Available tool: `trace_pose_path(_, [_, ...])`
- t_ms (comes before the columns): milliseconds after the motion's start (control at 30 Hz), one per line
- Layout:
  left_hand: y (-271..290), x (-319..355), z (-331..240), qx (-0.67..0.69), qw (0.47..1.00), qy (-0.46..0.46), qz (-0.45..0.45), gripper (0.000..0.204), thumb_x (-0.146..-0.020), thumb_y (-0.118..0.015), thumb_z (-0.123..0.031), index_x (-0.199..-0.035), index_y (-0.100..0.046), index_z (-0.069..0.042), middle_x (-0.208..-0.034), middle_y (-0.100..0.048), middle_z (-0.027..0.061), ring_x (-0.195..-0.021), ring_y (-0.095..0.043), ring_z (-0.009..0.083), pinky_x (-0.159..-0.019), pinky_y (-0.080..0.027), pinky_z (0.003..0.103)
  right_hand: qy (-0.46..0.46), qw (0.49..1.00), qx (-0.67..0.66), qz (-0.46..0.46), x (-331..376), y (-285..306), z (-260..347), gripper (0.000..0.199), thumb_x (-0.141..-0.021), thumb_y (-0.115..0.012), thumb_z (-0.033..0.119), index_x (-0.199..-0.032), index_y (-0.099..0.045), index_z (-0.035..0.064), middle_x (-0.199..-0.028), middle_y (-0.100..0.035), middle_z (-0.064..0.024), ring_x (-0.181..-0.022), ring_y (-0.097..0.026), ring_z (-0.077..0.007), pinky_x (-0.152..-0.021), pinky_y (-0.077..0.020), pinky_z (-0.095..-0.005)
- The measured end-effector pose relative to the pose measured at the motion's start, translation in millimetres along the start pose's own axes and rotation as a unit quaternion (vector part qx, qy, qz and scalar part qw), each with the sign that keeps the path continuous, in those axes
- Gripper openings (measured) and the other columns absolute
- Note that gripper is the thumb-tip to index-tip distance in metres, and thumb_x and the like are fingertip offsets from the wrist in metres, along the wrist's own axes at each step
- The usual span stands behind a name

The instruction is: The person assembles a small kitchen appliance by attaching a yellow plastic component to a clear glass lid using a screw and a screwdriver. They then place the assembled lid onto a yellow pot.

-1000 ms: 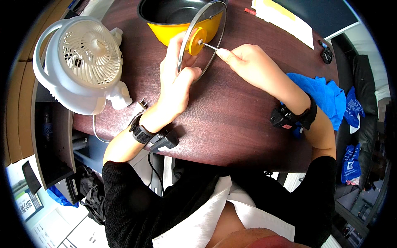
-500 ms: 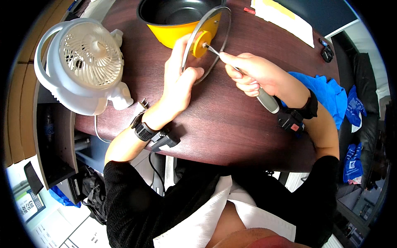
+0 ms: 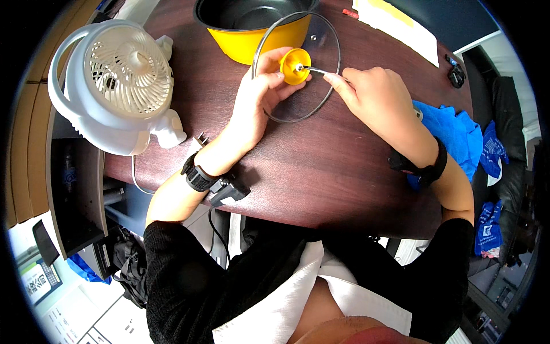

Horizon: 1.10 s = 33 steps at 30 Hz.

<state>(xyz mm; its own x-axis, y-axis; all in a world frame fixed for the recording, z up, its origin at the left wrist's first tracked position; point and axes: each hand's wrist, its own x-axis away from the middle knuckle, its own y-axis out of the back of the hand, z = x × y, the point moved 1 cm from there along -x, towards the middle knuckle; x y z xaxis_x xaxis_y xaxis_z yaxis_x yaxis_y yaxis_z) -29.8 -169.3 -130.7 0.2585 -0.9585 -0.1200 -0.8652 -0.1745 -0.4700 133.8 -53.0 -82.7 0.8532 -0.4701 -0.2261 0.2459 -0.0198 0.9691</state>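
Note:
My left hand (image 3: 260, 94) grips a clear glass pot lid (image 3: 321, 43) with a grey rim, holding it tilted above the table. Its fingers close around the lid's yellow knob (image 3: 294, 57), which shows through the glass. In my right hand (image 3: 372, 94) is a screwdriver (image 3: 314, 70), its metal shaft reaching to the screw at the middle of the knob. The fist hides most of the handle. Behind the lid stands a yellow pot (image 3: 229, 43) with a dark inside.
A white desk fan (image 3: 129, 74) stands on the brown table (image 3: 332, 178) at the left, beside a plug (image 3: 199, 142). Blue cloth (image 3: 450, 129) lies at the right edge. White paper (image 3: 401, 31), a small red object (image 3: 350, 13) and a black item (image 3: 456, 73) lie at the back right.
The lid has turned to face me more and shifted slightly right. My right hand has rotated its back upward and moved right, with the screwdriver still at the knob.

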Motion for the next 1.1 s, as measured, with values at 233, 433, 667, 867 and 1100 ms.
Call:
trace_pose_path(233, [-1.5, 0.5, 2.0, 0.002, 1.0, 0.01, -0.017, 0.052, -0.09, -0.043, -0.027, -0.133, -0.04, 0.001, -0.135, -0.046, 0.0186, -0.125, -0.048, 0.0311, -0.109, -0.033, 0.046, 0.02, 0.999, 0.046, -0.005, -2.3, -2.0, 3.6, 0.041, -0.091, -0.057, 0.04, -0.073, -0.07, 0.0064, -0.056, -0.061, -0.0121, -0.05, -0.062, -0.0278, -0.049, -0.051, -0.0343])
trace_pose_path(433, [-0.8, 0.4, 2.3, 0.009, 1.0, 0.005, -0.013, 0.052, -0.09, -0.044, -0.028, -0.134, -0.04, 0.0, -0.136, -0.045, 0.0183, -0.125, -0.047, 0.0301, -0.108, -0.034, 0.047, 0.011, 0.999, 0.046, 0.016, -3.0, 1.7, 5.2, 0.04, -0.092, -0.057, 0.039, -0.074, -0.071, 0.0062, -0.058, -0.062, -0.0124, -0.051, -0.063, -0.0266, -0.049, -0.0512, -0.0329])
trace_pose_path(667, [-2.0, 0.8, 2.1, 0.01, 1.0, 0.007, -0.02, 0.053, -0.09, -0.044, -0.028, -0.134, -0.04, 0.001, -0.136, -0.045, 0.0182, -0.126, -0.046, 0.0302, -0.109, -0.034, 0.047, 0.017, 0.998, 0.056, 0.023, -2.8, 1.8, 6.8, 0.04, -0.092, -0.056, 0.039, -0.074, -0.071, 0.0064, -0.058, -0.063, -0.012, -0.051, -0.063, -0.0248, -0.049, -0.0512, -0.0319])
trace_pose_path(867, [-1.9, 1.1, 1.8, 0.008, 1.0, 0.006, -0.015, 0.052, -0.09, -0.043, -0.027, -0.134, -0.039, 0.0, -0.136, -0.046, 0.018, -0.126, -0.046, 0.0299, -0.109, -0.033, 0.047, 0.004, 0.999, 0.027, 0.031, -2.8, 2.8, 6.6, 0.041, -0.092, -0.056, 0.038, -0.073, -0.071, 0.0049, -0.056, -0.062, -0.013, -0.051, -0.063, -0.027, -0.049, -0.0516, -0.033])
trace_pose_path(1100, [-2.6, 2.9, 1.8, -0.038, 0.999, -0.01, -0.011, 0.054, -0.089, -0.045, -0.027, -0.136, -0.037, 0.0, -0.136, -0.045, 0.0172, -0.125, -0.048, 0.0294, -0.11, -0.032, 0.045, -0.018, 0.998, 0.003, 0.065, -6.3, 1.6, 6.8, 0.045, -0.093, -0.054, 0.038, -0.069, -0.069, 0.0033, -0.057, -0.061, -0.0149, -0.051, -0.063, -0.0292, -0.05, -0.0518, -0.0347])
